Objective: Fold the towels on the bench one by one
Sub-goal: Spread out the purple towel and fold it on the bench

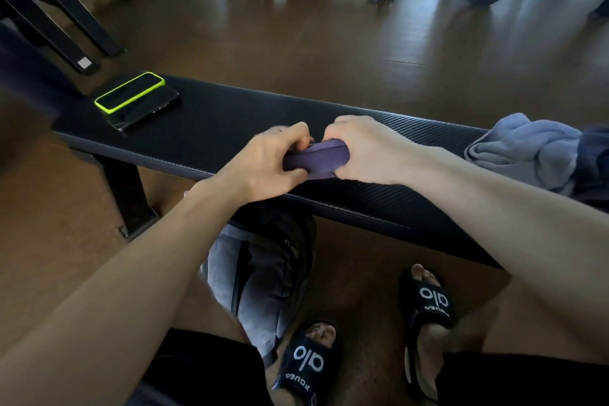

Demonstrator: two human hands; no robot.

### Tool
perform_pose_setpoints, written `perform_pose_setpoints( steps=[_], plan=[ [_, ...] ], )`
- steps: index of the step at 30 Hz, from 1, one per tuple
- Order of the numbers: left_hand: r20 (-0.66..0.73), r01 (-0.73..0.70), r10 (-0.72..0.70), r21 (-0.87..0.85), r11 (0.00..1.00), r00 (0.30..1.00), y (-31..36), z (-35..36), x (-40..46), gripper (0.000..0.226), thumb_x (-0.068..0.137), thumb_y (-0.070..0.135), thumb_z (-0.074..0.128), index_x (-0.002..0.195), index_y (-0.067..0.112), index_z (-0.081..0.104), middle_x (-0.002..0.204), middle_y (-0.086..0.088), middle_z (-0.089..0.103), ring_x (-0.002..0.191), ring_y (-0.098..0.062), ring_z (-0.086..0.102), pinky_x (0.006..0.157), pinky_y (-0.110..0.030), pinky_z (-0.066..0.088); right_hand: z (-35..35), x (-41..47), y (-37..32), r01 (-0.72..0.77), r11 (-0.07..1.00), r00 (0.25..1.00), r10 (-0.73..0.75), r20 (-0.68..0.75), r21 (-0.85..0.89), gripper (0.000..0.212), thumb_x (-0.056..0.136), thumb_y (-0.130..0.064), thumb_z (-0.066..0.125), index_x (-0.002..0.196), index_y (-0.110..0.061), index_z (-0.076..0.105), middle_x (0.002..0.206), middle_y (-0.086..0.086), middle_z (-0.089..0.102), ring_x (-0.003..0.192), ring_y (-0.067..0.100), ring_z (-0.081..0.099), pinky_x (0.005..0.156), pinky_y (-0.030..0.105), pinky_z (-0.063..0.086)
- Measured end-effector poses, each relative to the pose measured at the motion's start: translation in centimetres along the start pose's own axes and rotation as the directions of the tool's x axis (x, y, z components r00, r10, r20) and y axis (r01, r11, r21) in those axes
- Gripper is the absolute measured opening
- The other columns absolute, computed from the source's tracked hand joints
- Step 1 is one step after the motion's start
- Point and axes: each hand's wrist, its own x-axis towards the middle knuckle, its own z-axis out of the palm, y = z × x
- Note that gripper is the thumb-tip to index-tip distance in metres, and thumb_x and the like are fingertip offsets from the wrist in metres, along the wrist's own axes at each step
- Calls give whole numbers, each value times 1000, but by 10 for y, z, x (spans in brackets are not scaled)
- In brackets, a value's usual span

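Gripping a small bunched purple cloth towel [314, 158] at frame centre, the left hand [263, 163] and right hand [365, 152] held it on the black padded worktop [230, 119].

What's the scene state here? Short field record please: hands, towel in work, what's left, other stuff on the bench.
left hand: grips purple towel
right hand: grips purple towel
purple towel: compact bundle, mid-bench, between both hands
bench: black, padded
unfolded pile: light blue and dark cloth, crumpled, right end
phones: two, left end, one in green case
bag: on floor under bench
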Motion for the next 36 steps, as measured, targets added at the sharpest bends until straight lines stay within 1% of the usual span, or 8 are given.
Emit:
perform_pose_setpoints(
  steps=[3,13,20,25,27,31,34,36],
  plan=[
    [-8,26,-27,-66,997,1000,-7,-4,-2,26,75,17,67,93,20,49,84,1,60,76,-21,53,72,-44,48,-1,0,2,29,1000,999,-29,-36,0,24,75,-18,74,96,-21,63,90,-7,50,81,17,52,72,40,48],
    [-158,-49,48,-4,999,986,-22,-15,-6,29,71,6,76,100,14,72,91,5,71,84,-11,65,78,-31,52,2,5,-7,126,991,991,-127,-30,-33,33,81,-16,69,104,-26,48,96,-5,49,80,21,54,64,38,47],
    [-181,-78,69,-42,996,981,-24,-29,-13,40,71,-5,75,107,11,69,103,3,68,98,-14,65,87,-32,52,5,12,-17,102,995,994,-101,-44,23,33,78,-21,71,95,-27,43,88,-8,53,80,20,53,60,34,39],
    [-201,-18,7,-54,998,979,-31,-42,-30,35,66,-13,69,93,8,67,95,-1,67,92,-18,65,83,-43,51,13,20,-43,73,997,997,-73,17,6,61,77,-41,73,129,-22,48,103,-12,55,91,18,56,74,36,47],
    [-196,16,-29,-66,998,980,-35,-47,-38,34,64,-12,68,92,7,68,95,-3,69,92,-17,66,83,-42,52,24,25,-54,108,993,993,-107,51,-35,37,80,-50,69,102,-23,57,93,-9,56,84,19,58,65,34,44],
    [-172,235,-277,-230,944,945,-44,-56,-55,38,65,4,64,103,7,59,104,-6,65,94,-13,63,80,-30,54,42,30,-77,109,994,991,-108,75,-16,37,92,-49,62,69,-32,38,73,-9,47,65,7,49,53,22,28],
    [-83,611,-641,-231,757,763,-69,-52,-65,28,85,16,66,105,8,49,97,-7,57,79,-13,53,59,-29,43,54,29,-90,61,997,998,-62,25,49,39,94,-45,61,68,-27,38,73,-8,47,62,7,46,53,24,29],
    [52,744,-745,-134,655,665,-85,-42,-75,34,88,38,63,103,9,53,94,-5,59,85,-17,57,64,-33,41,66,31,-100,30,999,999,-30,-12,29,36,97,-43,57,72,-23,41,75,-8,45,62,7,45,55,25,32]
  ],
)
